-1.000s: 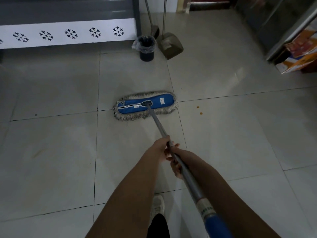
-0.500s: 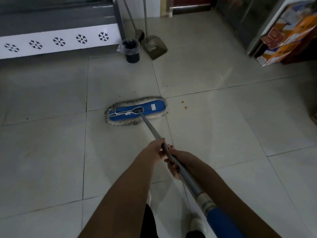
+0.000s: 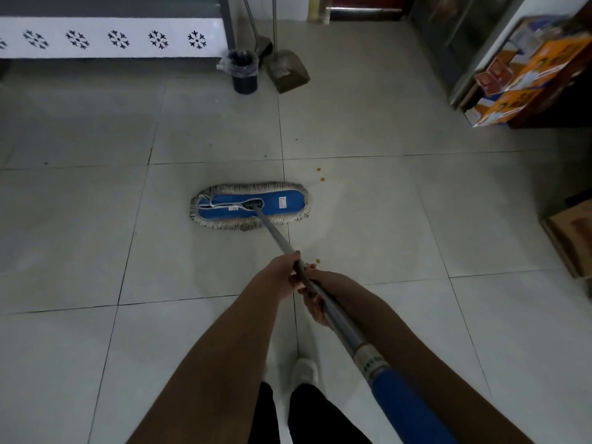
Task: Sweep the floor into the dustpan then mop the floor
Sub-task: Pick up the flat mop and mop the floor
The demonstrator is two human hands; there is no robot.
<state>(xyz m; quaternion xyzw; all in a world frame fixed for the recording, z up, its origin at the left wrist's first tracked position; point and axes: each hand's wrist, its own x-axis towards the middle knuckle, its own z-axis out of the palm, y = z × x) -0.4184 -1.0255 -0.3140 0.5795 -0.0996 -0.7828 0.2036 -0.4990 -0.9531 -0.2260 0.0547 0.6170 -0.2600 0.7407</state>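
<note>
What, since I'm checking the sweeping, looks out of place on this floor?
Small orange crumbs lie on the floor right of the mop head, another beside the handle. They look missed by sweeping; nothing else stands out.

No legible text: printed labels on mop head (image 3: 278, 206), mop handle (image 3: 344, 328) and orange cartons (image 3: 544, 59), all too blurred to read.

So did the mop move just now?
Yes. The mop slid back toward the person, off the tile line, nearer than the orange spots. The left hand and right hand kept gripping its handle. The bin and dustpan stayed put.
</note>
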